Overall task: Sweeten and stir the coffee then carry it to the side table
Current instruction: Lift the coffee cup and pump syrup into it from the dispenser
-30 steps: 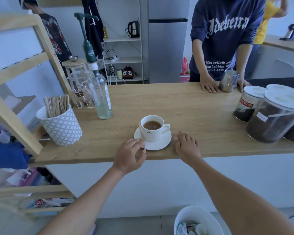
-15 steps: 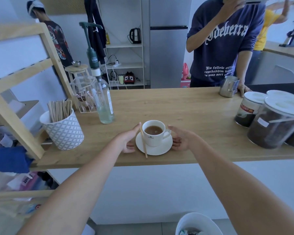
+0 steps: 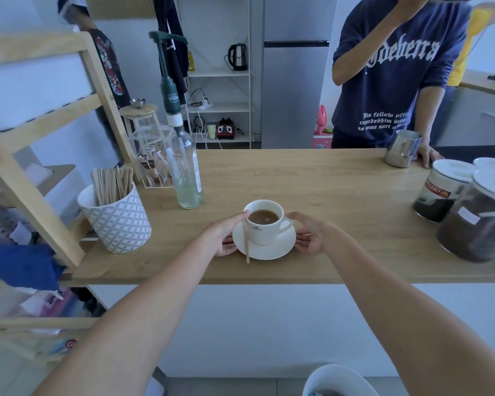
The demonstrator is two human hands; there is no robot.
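Note:
A white cup of milky coffee (image 3: 265, 224) stands on a white saucer (image 3: 272, 251) near the front edge of the wooden counter (image 3: 312, 181). A wooden stir stick (image 3: 245, 243) lies across the saucer's left side, leaning against the cup. My left hand (image 3: 226, 235) grips the saucer's left rim, thumb up by the cup. My right hand (image 3: 312, 235) grips the saucer's right rim beside the cup's handle. The saucer looks to rest on the counter; I cannot tell if it is lifted.
A patterned cup of stir sticks (image 3: 117, 215) and a syrup pump bottle (image 3: 186, 172) stand to the left. Coffee jars (image 3: 480, 215) sit at the right. A person leans at the far side by a steel jug (image 3: 402, 148). A white bin (image 3: 337, 381) stands below.
My hands moved forward from the counter's front edge to either side of the saucer and closed on its rim. The stir stick now lies on the saucer. The person opposite raised an arm.

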